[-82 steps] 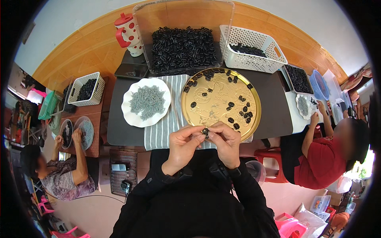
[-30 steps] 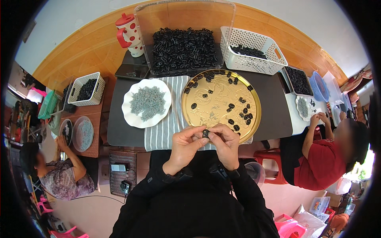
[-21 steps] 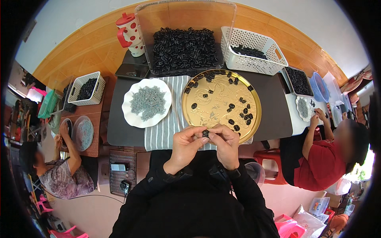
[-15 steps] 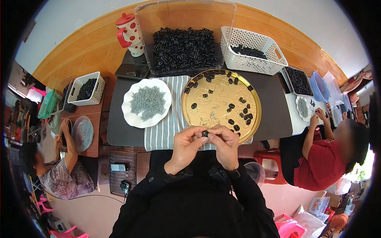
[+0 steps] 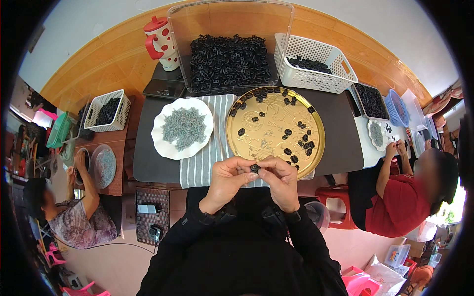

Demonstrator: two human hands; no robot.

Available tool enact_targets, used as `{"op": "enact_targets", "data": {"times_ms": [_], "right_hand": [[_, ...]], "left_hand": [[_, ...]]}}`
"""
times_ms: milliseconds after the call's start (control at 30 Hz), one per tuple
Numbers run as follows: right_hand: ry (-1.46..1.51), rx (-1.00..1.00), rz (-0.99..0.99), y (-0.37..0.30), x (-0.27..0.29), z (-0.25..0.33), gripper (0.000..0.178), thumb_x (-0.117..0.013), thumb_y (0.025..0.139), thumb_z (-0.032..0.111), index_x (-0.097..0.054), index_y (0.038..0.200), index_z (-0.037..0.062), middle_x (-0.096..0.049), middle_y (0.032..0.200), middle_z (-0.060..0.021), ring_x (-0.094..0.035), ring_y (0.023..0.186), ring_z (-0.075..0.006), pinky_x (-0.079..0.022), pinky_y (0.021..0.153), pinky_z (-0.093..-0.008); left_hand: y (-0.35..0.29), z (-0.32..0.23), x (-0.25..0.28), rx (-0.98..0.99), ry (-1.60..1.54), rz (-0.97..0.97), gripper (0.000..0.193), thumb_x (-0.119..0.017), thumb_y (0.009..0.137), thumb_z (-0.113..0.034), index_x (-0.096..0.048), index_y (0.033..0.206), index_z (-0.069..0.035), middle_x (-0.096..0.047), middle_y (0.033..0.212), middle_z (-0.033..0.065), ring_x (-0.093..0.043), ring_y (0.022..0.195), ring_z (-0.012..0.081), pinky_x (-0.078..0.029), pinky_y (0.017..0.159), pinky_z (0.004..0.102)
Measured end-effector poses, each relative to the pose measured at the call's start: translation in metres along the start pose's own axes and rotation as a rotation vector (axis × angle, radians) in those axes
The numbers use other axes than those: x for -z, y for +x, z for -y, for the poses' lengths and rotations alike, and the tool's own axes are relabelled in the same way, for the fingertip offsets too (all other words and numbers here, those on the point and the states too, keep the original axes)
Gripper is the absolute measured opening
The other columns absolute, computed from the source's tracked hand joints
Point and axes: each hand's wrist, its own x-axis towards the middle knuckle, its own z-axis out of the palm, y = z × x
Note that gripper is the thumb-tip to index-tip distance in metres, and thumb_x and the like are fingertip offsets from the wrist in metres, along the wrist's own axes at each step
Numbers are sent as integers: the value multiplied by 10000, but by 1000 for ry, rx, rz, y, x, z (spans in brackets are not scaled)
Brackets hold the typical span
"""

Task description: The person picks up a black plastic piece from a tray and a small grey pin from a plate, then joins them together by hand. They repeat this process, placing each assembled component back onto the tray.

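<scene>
Between my fingertips is a small black plastic part (image 5: 255, 168), held just over the near rim of a round gold tray (image 5: 234, 143). My left hand (image 5: 224, 182) pinches it from one side, and my right hand (image 5: 279, 182) pinches it from the other. Scattered on the tray are several black oval parts (image 5: 288, 151) and some tiny metal pieces. To the left, a white scalloped plate (image 5: 159, 140) bears a heap of small grey screw-like pieces (image 5: 183, 128). A striped cloth (image 5: 197, 170) lies under plate and tray.
A clear bin (image 5: 180, 54) heaped with black parts stands behind the tray, beside a white perforated basket (image 5: 321, 81). A dotted tumbler (image 5: 163, 44) and a dark phone-like slab (image 5: 164, 88) are at back left. Two people (image 5: 84, 217) (image 5: 402, 197) work at side tables.
Both hands have shifted slightly, the left wrist a little to the left, still pinching the black part. The person at right has brought their hands closer together.
</scene>
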Motion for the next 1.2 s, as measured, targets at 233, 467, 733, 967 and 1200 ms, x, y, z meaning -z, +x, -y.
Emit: {"op": "enact_targets", "data": {"times_ms": [233, 467, 733, 967, 1200], "right_hand": [[-60, 86, 84, -5, 1, 0, 258, -616, 823, -98, -639, 1073, -40, -593, 927, -56, -554, 861, -114, -443, 766, -235], [-133, 175, 58, -10, -5, -4, 271, -619, 809, -114, -637, 1071, -44, -612, 934, -84, -565, 846, -143, -442, 754, -241], [-227, 306, -66, -20, -21, -10, 231, -594, 834, -121, -628, 1050, -45, -615, 945, -113, -573, 819, -142, -448, 716, -235], [-329, 401, -137, -24, -22, -14, 196, -569, 859, -116, -597, 1042, -52, -600, 928, -111, -568, 825, -131, -443, 723, -226], [19, -51, -15, -9, -4, -1, 153, -608, 841, -65, -615, 982, -9, -612, 918, -19, -565, 841, -78, -456, 758, -229]], "left_hand": [[-2, -8, 3, 76, -81, 30, 230, -691, 775, 99, -672, 978, -6, -654, 798, 31, -591, 670, 57, -475, 571, 182], [3, -9, 11, 90, -137, 134, 221, -695, 762, 106, -679, 953, -4, -655, 805, 46, -605, 668, 72, -490, 571, 190], [-1, -5, 11, 98, -114, 113, 218, -697, 759, 110, -677, 946, 0, -652, 805, 43, -591, 655, 61, -484, 554, 182], [-3, -5, 2, 56, -94, 95, 201, -694, 773, 99, -671, 950, 6, -653, 822, 39, -579, 639, 51, -476, 551, 177], [-6, -12, 1, 17, 70, 67, 302, -663, 812, 90, -637, 1107, 34, -648, 866, 39, -573, 747, 51, -470, 629, 185]]}}
